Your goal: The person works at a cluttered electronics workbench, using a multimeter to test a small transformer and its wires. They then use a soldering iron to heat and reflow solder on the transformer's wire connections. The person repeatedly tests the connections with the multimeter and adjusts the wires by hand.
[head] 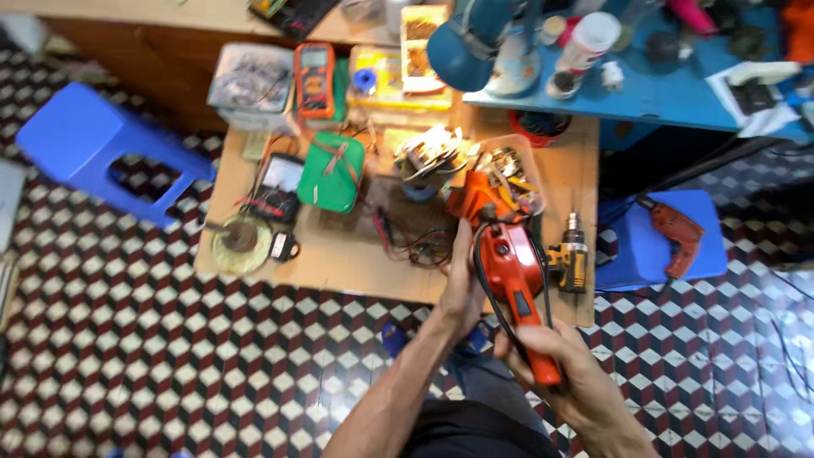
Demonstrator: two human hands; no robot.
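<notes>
1. A person's right hand (pixel 566 360) is wrapped tight around the rear handle of an orange power tool (pixel 507 254), its fingers hiding the grip's end; the forearm is cut off at the bottom edge.
2. The left hand (pixel 462 284) presses flat against the tool's left flank, held over the near edge of a low wooden table (pixel 356 267); a black cord (pixel 490 293) loops along the body.
3. Beside it lies a yellow cordless drill (pixel 571 254); a clear plastic tub (pixel 513 165) of blurred metal parts sits behind.
4. Mid-table: a green box (pixel 332 172), a tangle of wires.
5. Farther back, an orange multimeter (pixel 315 79) and a yellow compartment case (pixel 405 72), contents indistinct.
</notes>
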